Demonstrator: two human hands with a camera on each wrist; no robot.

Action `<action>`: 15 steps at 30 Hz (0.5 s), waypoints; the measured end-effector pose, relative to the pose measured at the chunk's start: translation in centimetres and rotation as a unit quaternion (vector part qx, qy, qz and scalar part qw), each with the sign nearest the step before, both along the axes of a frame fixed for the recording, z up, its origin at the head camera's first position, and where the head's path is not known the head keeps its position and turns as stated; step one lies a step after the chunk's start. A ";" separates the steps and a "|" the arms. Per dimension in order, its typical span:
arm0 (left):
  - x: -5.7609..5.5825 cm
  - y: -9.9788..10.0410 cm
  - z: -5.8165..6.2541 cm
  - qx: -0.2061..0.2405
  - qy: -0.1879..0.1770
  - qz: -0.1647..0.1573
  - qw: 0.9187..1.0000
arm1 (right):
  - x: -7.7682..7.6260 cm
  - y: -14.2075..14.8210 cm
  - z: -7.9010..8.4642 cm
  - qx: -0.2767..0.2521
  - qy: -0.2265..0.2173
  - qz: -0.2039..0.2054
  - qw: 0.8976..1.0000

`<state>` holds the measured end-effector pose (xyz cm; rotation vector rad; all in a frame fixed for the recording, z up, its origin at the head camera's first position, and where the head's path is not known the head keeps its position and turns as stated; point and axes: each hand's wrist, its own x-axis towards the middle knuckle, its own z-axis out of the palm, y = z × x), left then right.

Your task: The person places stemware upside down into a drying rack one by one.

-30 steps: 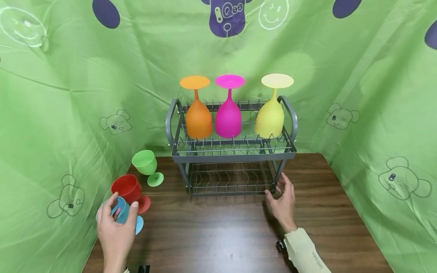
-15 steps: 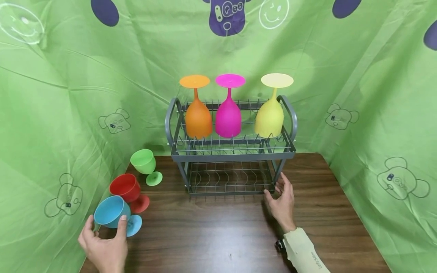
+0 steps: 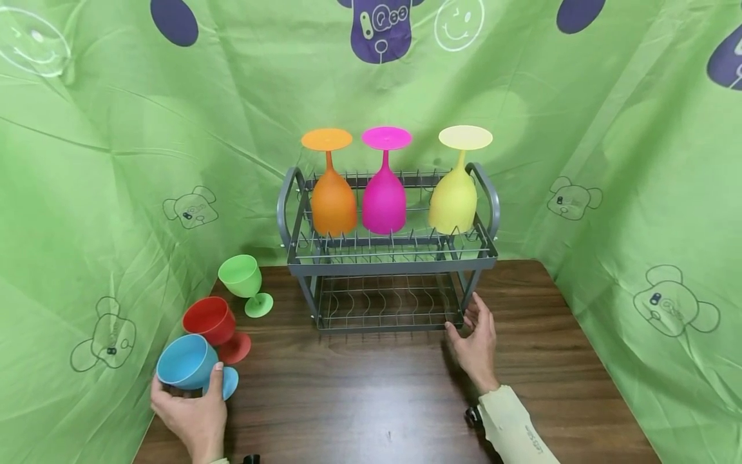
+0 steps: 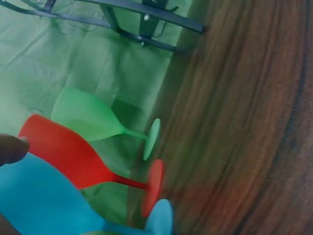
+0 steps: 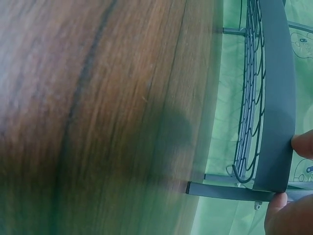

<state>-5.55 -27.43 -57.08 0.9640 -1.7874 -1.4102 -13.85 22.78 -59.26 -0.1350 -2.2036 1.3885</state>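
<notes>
Near left, I log one blue goblet (image 3: 184,366), bowl now clasped by the left hand (image 3: 198,417), fingers drawn in beneath since half a second ago. Far centre: one rack (image 3: 394,267), near right corner pinched, unchanged, by the right hand (image 3: 478,347).

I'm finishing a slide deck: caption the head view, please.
Left hand holding a blue goblet, right hand gripping a rack with three upturned goblets.

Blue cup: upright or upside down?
Upright: in the head view the blue cup opens upward, foot at the bottom; left hand grips it.
</notes>
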 end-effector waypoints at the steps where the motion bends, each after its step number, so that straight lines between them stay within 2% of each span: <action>1: -0.1 -0.1 -0.3 0.013 0.014 -0.002 1.000 | 0.0 0.0 0.0 0.000 -0.001 0.000 1.000; 6: -0.2 -0.4 -1.1 0.061 0.066 -0.007 0.996 | -0.1 -0.1 0.0 0.001 0.000 0.002 1.000; 15: 0.0 -0.6 -0.9 0.059 0.068 -0.018 0.996 | -0.1 0.0 0.0 0.004 0.010 0.003 1.000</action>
